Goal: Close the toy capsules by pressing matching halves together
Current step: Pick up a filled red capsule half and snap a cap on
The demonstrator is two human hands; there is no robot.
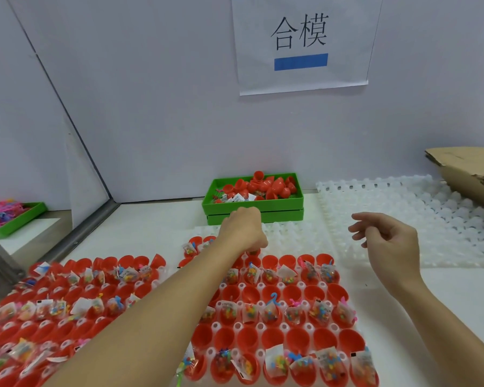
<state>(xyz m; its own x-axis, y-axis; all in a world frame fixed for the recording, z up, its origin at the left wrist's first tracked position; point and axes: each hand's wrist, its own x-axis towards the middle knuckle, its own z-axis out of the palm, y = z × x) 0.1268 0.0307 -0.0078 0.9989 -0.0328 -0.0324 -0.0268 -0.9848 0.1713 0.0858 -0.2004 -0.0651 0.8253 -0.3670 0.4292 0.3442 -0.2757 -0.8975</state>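
Two white holder trays (324,287) in front of me carry rows of open red capsule halves (271,337); some hold small toy packets (273,312). My left hand (242,229) reaches over the far rows of the right tray, fingers curled down on a red capsule half (253,251) that is mostly hidden under it. My right hand (386,238) hovers empty above the table to the right, fingers loosely spread. A green bin (252,208) behind the trays holds loose red capsule halves (274,185) and packets.
An empty white holder tray (403,208) lies at the right, a cardboard box (470,169) behind it. A second green bin (25,216) of coloured toys sits far left beyond a metal-framed partition (92,227). A wall with a paper sign (302,43) stands close behind.
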